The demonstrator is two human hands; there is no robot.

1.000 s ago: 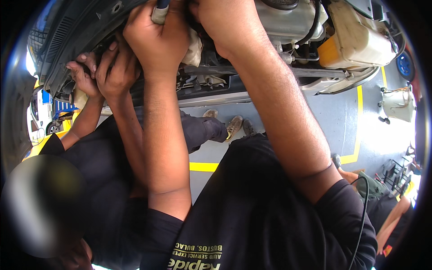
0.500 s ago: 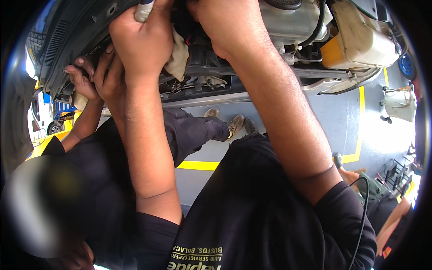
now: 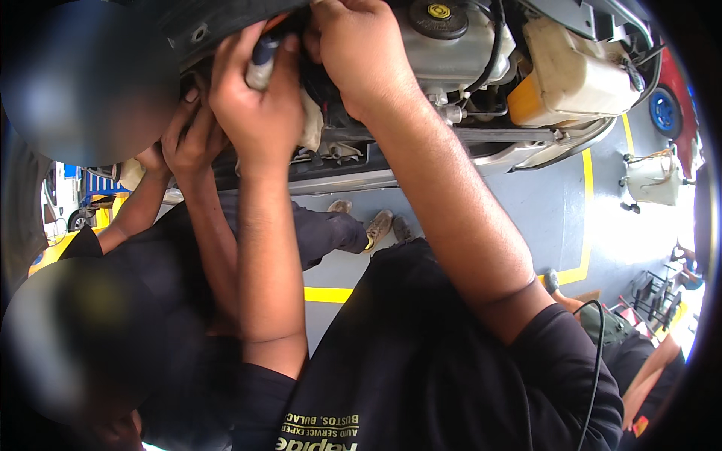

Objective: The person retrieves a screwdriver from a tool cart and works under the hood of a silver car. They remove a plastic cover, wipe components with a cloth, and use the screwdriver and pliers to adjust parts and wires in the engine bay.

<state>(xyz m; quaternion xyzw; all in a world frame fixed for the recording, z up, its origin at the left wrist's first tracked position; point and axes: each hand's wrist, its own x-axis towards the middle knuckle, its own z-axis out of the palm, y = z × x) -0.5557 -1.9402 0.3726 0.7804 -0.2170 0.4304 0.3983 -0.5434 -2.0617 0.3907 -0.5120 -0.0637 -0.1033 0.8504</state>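
Note:
Both my hands reach into a car's engine bay at the top of the picture. My left hand (image 3: 259, 113) is closed around a small pale cylinder with a dark end (image 3: 259, 74), its fingers pointing up under a dark panel edge. An orange strip (image 3: 277, 20) shows just beyond those fingertips. Beside this hand hangs a beige cloth-like piece (image 3: 311, 124). To the right, my right hand (image 3: 365, 60) is bent with its fingers curled together near the upper edge; whatever they grip is hidden.
Close on my left, a co-worker's hands (image 3: 188, 139) are in the bay too, with blurred heads near them. A capped metallic reservoir (image 3: 455, 52) and a translucent tank (image 3: 571, 75) holding yellowish fluid stand right. Below are the bumper edge (image 3: 353, 179) and shoes (image 3: 380, 229).
The whole view has shifted, so my hands sit lower. My left hand's fingers now stretch further up along the cylinder. A blurred head has come in at upper left.

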